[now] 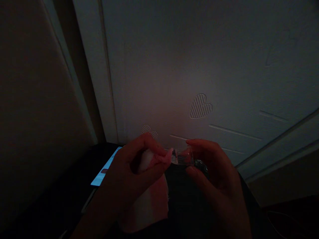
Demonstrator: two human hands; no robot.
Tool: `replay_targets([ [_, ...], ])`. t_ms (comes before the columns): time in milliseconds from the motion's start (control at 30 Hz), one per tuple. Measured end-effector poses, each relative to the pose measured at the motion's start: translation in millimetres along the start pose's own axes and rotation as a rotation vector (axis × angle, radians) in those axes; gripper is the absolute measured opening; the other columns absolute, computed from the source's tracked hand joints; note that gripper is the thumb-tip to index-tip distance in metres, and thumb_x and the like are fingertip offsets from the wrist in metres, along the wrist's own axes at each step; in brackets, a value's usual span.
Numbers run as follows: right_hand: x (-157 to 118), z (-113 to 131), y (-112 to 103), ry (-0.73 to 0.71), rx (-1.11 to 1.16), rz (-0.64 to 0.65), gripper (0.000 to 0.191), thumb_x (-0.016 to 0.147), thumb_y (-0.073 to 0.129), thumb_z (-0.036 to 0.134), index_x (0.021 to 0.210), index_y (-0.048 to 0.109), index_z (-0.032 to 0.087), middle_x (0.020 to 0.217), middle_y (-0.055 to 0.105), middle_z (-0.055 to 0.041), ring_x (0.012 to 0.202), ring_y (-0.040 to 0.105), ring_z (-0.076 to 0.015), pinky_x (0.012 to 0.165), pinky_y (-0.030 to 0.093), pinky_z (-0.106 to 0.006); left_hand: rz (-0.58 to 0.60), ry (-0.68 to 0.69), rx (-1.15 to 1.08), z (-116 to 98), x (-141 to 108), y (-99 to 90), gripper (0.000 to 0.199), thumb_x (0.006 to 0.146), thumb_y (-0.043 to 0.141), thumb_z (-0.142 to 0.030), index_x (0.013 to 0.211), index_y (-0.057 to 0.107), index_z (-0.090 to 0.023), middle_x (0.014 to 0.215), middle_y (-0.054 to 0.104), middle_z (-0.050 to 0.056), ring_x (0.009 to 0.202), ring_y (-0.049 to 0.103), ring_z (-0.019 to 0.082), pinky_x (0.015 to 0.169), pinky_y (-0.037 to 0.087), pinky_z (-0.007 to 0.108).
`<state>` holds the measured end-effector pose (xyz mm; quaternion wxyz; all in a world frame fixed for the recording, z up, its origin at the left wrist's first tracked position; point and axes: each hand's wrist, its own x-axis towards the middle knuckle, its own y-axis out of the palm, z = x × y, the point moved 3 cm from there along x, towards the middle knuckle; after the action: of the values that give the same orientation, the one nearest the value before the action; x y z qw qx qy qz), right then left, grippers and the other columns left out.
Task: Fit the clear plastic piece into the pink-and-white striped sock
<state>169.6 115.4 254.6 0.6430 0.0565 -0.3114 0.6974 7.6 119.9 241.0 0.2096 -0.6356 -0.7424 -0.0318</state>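
Although the light in the head view is low, both hands can be made out near the lower middle, held close together above a dark tabletop (184, 205). Left hand (127, 172): thumb and forefinger closed in a pinch on a pink-and-white cloth (158, 202). A bunched fold of it sticks out past the fingertips; the rest hangs below the hand in broad pale and pink bands, its right edge slightly frayed.

Right hand (221, 174): fingers curved, thumb below and forefinger above, parted only by the width of the small clear vessel (181, 160) gripped between them. Vessel lies roughly on its side, between the two hands, its left end touching the bunched cloth. Whether any cloth goes inside that end cannot be told. Material, glass or plastic, not determinable.

Just behind the right fingers, partly hidden, sit some clear, shiny pieces (201, 164); number and shape unclear. Left of the left hand, a lit screen (106, 167) glows blue, partly covered by that hand. A thin pale object (88, 200) lies nearer the wearer, too dark to identify. Beyond the tabletop rises a pale panel (159, 73) bearing a large striped heart (200, 107) and raised straight lines.
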Motion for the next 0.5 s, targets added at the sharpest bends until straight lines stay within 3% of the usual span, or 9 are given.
replay_targets([
  [167,-0.4,5.0,2.5,-0.039,-0.031,-0.025,0.029,0.074,0.06,0.019,0.102,0.056,0.026,0.093,0.063,-0.0025,0.085,0.059,-0.0185,0.074,0.048,-0.032,0.078,-0.066,-0.063,0.7,0.2,0.8,0.015,0.067,0.059,-0.032,0.066,0.049,-0.021,0.063,0.06,-0.003,0.053,0.056,0.013,0.045,0.039,0.02],
  [300,0.6,1.4,10.1,0.017,-0.131,-0.166,0.005,0.077,0.056,0.026,0.079,0.057,0.022,0.071,0.059,0.0011,0.069,0.056,-0.014,0.061,0.044,-0.026,0.109,-0.064,-0.063,0.9,2.6,-0.7,0.016,0.067,0.058,-0.035,0.065,0.051,-0.021,0.064,0.06,-0.003,0.056,0.057,0.013,0.045,0.039,0.02],
  [367,1.3,-0.8,12.4,0.051,-0.159,-0.195,0.012,0.079,0.053,0.028,0.069,0.054,0.021,0.062,0.054,0.0031,0.061,0.052,-0.0116,0.056,0.04,-0.024,0.13,-0.072,-0.096,1.5,3.0,-0.6,0.016,0.068,0.059,-0.034,0.065,0.051,-0.021,0.066,0.061,-0.003,0.058,0.057,0.013,0.046,0.039,0.02],
  [467,1.2,-0.5,11.6,0.024,-0.073,-0.155,0.009,0.078,0.053,0.028,0.084,0.056,0.023,0.07,0.058,0.0024,0.067,0.055,-0.0128,0.06,0.043,-0.025,0.129,-0.098,-0.143,3.2,2.4,0.6,0.015,0.067,0.061,-0.031,0.065,0.05,-0.021,0.065,0.06,-0.004,0.058,0.056,0.012,0.048,0.04,0.02],
  [500,0.8,0.3,10.2,0.004,-0.039,-0.134,0.017,0.077,0.054,0.027,0.093,0.056,0.025,0.077,0.061,0.0015,0.072,0.057,-0.0139,0.064,0.044,-0.026,0.118,-0.109,-0.148,3.9,2.2,1.1,0.015,0.068,0.061,-0.031,0.066,0.05,-0.022,0.064,0.059,-0.004,0.057,0.055,0.012,0.048,0.04,0.02],
])
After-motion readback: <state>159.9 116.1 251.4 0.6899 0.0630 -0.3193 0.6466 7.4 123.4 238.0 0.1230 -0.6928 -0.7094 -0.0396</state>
